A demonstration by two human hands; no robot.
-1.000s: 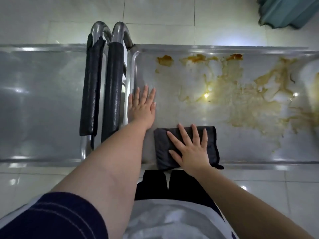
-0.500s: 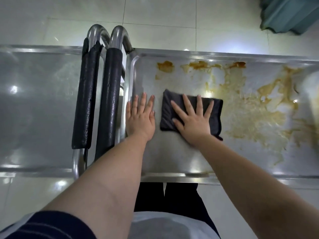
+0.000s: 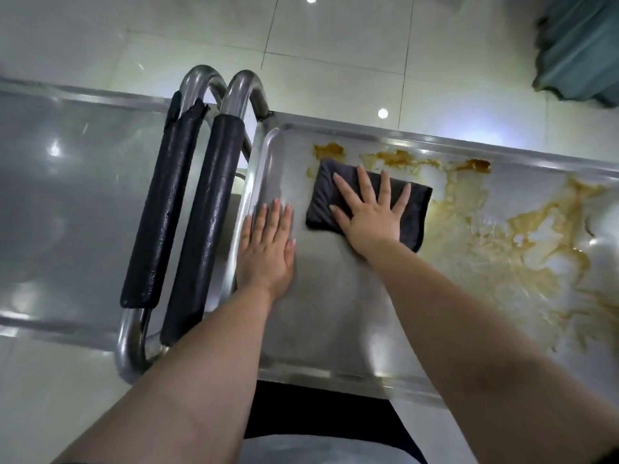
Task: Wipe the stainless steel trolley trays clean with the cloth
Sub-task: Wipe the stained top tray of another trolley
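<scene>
right hand (image 3: 368, 214) flat, fingers spread, pressing folded dark grey cloth (image 3: 322, 195) onto far-left of stainless steel trolley tray (image 3: 335, 313), at brown stains (image 3: 330, 150) | left hand (image 3: 266, 244) flat beside cloth, likely bracing tray

R hand (image 3: 368, 216) on cloth (image 3: 415, 209) — L hand (image 3: 266, 249) just left, both on tray (image 3: 335, 313).

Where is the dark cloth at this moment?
Head view: the dark cloth lies on the stained tray, near its far left corner, under the right hand.
</scene>
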